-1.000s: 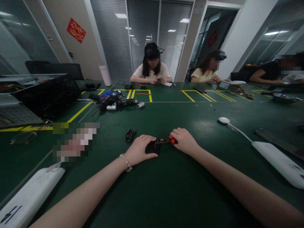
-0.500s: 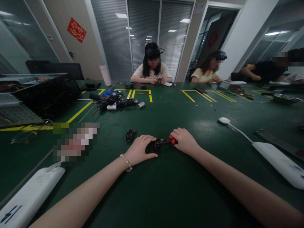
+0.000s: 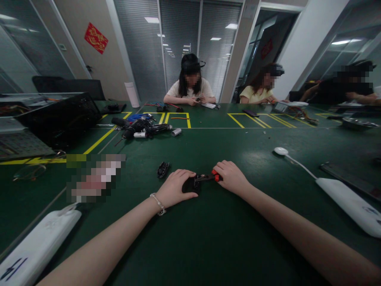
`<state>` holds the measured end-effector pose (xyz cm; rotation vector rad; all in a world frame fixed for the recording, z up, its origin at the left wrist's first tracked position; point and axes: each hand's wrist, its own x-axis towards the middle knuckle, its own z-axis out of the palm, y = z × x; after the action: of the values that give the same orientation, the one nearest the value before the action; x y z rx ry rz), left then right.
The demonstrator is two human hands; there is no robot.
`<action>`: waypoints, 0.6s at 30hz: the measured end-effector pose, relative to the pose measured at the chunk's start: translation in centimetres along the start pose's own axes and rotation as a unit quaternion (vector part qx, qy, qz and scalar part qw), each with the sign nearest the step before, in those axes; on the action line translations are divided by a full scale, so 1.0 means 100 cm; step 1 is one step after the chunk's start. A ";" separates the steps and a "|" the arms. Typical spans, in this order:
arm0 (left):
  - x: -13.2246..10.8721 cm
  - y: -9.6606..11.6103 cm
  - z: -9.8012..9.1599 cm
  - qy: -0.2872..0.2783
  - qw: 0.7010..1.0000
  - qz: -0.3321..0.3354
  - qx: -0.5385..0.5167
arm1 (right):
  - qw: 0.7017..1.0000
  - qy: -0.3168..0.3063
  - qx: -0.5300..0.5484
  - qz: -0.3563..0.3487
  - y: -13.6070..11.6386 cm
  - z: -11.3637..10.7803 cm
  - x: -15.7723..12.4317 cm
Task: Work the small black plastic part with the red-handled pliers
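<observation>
My left hand [image 3: 175, 187] holds a small black plastic part [image 3: 192, 186] down on the green table, thumb on the near side and fingers on the far side. What exactly the part is I cannot make out. In my right hand [image 3: 231, 178] is a pair of pliers [image 3: 214, 174] with red grips, the fist wrapped round the handles. The dark jaws point left and touch the right edge of the black part. Just beyond my left hand lies another black plastic piece [image 3: 163, 169], rough inside, apart from both hands.
A power drill [image 3: 128, 130] and cables lie beyond on the left, near a small silver cylinder [image 3: 176, 132]. White elongated devices stand at left [image 3: 41, 242] and right [image 3: 348, 202]. A computer case [image 3: 59, 123] is far left. Several people sit across the table.
My hands, the pliers and the black part stay almost exactly where they were. At the far right, a person in black has shifted posture.
</observation>
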<state>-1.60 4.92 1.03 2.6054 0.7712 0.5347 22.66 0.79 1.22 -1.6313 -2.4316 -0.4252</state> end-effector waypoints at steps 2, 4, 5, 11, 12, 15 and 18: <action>0.000 0.000 0.000 -0.002 1.000 -0.001 0.001 | 1.000 -0.001 -0.001 0.000 0.000 -0.001 0.000; 0.000 0.001 0.000 -0.002 1.000 -0.002 0.003 | 1.000 -0.001 -0.003 0.002 -0.001 -0.001 0.000; 0.000 0.001 0.000 -0.003 1.000 -0.002 0.003 | 1.000 -0.001 -0.004 0.003 -0.001 -0.002 0.000; 0.000 0.001 0.000 -0.002 1.000 0.000 0.001 | 1.000 -0.005 -0.006 0.003 -0.001 -0.003 0.000; 0.000 0.001 0.000 -0.003 1.000 -0.001 0.000 | 1.000 -0.005 -0.005 0.002 -0.001 -0.003 0.000; 0.000 0.000 0.001 -0.005 1.000 -0.003 -0.001 | 1.000 -0.003 -0.004 -0.001 -0.001 -0.002 0.000; 0.001 -0.001 0.001 -0.003 1.000 -0.001 0.000 | 1.000 0.000 -0.011 0.000 0.000 0.000 0.000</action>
<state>-1.53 4.99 0.96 2.6052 0.7714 0.5255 22.61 0.80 1.23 -1.6394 -2.4358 -0.4547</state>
